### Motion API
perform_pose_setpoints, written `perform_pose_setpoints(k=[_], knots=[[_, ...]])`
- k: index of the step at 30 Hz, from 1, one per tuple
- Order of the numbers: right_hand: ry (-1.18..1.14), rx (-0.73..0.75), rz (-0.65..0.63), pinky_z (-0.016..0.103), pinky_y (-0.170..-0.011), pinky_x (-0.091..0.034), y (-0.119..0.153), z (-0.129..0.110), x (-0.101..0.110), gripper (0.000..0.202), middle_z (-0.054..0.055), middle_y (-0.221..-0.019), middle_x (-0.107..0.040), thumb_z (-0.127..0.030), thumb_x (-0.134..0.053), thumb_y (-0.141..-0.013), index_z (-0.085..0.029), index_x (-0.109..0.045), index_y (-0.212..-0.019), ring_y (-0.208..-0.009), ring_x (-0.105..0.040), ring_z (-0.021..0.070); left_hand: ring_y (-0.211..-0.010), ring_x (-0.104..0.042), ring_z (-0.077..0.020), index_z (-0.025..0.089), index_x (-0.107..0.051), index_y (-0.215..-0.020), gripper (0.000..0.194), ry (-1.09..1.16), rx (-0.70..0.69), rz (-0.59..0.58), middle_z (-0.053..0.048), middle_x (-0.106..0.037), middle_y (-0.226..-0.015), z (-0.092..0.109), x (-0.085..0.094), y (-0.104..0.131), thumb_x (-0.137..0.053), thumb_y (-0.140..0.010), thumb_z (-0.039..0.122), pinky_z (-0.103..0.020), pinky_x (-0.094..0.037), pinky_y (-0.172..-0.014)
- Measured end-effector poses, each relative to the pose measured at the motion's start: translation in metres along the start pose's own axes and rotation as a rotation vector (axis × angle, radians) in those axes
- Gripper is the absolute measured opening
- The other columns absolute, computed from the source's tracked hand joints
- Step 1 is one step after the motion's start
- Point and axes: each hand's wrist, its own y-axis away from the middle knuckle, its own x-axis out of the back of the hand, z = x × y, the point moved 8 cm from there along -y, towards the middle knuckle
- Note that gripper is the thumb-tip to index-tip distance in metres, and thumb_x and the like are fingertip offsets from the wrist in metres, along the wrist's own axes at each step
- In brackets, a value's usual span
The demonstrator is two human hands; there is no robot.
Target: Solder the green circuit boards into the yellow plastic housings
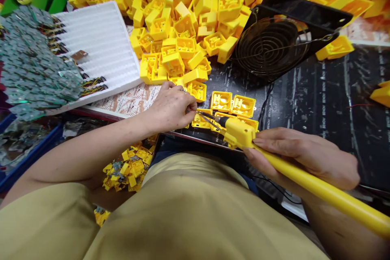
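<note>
My right hand point(298, 152) is wrapped round a yellow soldering iron point(240, 132) with a long yellow handle, a black collar and thin metal rods at the front. Its tip points left, over a small row of open yellow plastic housings point(243, 105) near the table's front edge. My left hand point(175, 105) is closed in a pinch beside the tip, at the left end of the front row. What the fingers grip, if anything, is too small to make out. The nearest yellow housing point(202, 120) lies just under the fingertips and is partly covered by the iron's rods.
A large heap of yellow housings point(183, 20) fills the back. A black fan point(271, 44) with a wire grille stands at the right of it. On the left, a white foam tray point(100, 40) bears many wired circuit boards point(36, 61). More yellow parts point(134, 166) lie below the table edge.
</note>
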Motion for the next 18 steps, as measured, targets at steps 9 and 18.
perform_pose_setpoints(k=[9, 18], knots=[[0.067, -0.017, -0.094, 0.016, -0.047, -0.051, 0.001, 0.006, 0.009, 0.010, 0.004, -0.078, -0.067, -0.025, -0.066, -0.092, -0.019, -0.058, -0.094, -0.062, -0.065, 0.0107, -0.082, -0.057, -0.0223, 0.019, -0.071, -0.073, 0.023, -0.047, -0.059, 0.058, -0.004, -0.072, -0.072, 0.005, 0.003, 0.001, -0.050, -0.078, 0.024, -0.043, -0.032, -0.085], [0.018, -0.033, -0.028, 0.011, -0.047, -0.050, -0.008, 0.003, 0.010, 0.010, 0.003, -0.071, -0.065, -0.022, -0.066, -0.093, -0.018, -0.057, -0.090, -0.057, -0.063, 0.0081, -0.080, -0.058, -0.0229, 0.019, -0.069, -0.072, 0.022, -0.139, -0.105, 0.128, -0.003, -0.071, -0.071, 0.009, 0.005, 0.004, -0.050, -0.081, 0.024, -0.043, -0.035, -0.082]])
